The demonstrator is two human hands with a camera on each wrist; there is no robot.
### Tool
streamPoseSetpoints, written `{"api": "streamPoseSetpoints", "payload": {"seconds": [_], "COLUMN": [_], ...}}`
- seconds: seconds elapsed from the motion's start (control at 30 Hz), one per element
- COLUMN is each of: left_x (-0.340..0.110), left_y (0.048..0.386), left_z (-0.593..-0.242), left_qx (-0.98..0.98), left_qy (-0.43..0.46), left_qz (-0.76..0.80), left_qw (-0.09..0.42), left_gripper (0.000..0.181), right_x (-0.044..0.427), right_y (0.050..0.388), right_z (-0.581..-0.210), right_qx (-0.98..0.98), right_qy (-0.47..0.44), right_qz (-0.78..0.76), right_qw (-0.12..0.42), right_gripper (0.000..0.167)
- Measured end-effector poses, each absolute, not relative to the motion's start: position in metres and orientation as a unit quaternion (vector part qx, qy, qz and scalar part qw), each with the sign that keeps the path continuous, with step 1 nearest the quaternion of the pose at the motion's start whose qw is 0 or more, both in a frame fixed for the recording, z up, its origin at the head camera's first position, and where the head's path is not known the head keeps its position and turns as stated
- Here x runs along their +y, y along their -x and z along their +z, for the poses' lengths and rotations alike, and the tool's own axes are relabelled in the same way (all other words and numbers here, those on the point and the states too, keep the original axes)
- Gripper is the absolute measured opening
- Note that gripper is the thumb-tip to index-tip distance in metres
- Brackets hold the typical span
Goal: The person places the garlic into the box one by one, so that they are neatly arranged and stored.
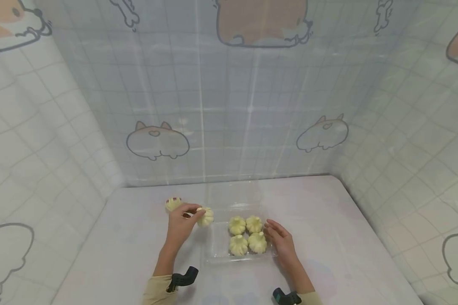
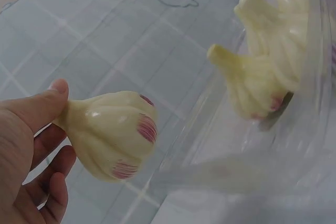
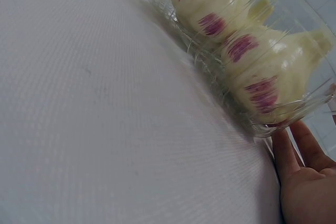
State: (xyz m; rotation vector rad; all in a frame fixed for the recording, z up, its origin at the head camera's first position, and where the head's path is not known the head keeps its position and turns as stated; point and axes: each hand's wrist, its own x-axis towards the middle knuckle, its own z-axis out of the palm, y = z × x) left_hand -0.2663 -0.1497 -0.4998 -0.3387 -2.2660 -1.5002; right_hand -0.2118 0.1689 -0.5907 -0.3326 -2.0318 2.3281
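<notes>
Pale table (image 1: 328, 237) under clear box (image 1: 218, 242), loose garlic (image 1: 172, 204) behind left fingers (image 1: 191, 207)

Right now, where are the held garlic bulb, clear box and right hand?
Held garlic bulb (image 2: 113, 135), left wrist view: its rounded body.
Clear box (image 1: 219, 245), head view: bare left part.
Right hand (image 1: 283, 242), head view: its middle.

Soft, diffuse light, dimmer in left wrist view, with foreground blur across clear container (image 2: 226, 174); vertical glare on backdrop (image 1: 229, 97) beyond worktop's (image 1: 114, 237) far edge; faint shadows toward near edge.
</notes>
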Motion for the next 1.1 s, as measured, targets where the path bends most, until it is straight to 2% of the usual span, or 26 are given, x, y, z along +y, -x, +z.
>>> {"api": "streamPoseSetpoints", "payload": {"seconds": [0.23,0.53,1.1], "left_x": [-0.133,-0.120,-0.114], "left_y": [0.269,0.268,0.269], "left_z": [-0.505,-0.521,-0.537], "left_qx": [-0.810,-0.826,-0.866], "left_qy": [0.149,0.155,0.170], "left_qz": [-0.533,-0.517,-0.439], "left_qw": [0.196,0.162,0.168], "left_gripper": [0.011,0.013,0.014], "right_x": [0.170,0.174,0.171], "right_y": [0.212,0.213,0.212], "right_z": [-0.594,-0.598,-0.599], "right_qx": [-0.654,-0.648,-0.654], "right_qy": [0.096,0.089,0.081], "right_qz": [0.750,0.756,0.752], "right_qw": [0.020,0.016,0.023], "right_gripper": [0.042,0.046,0.045]}}
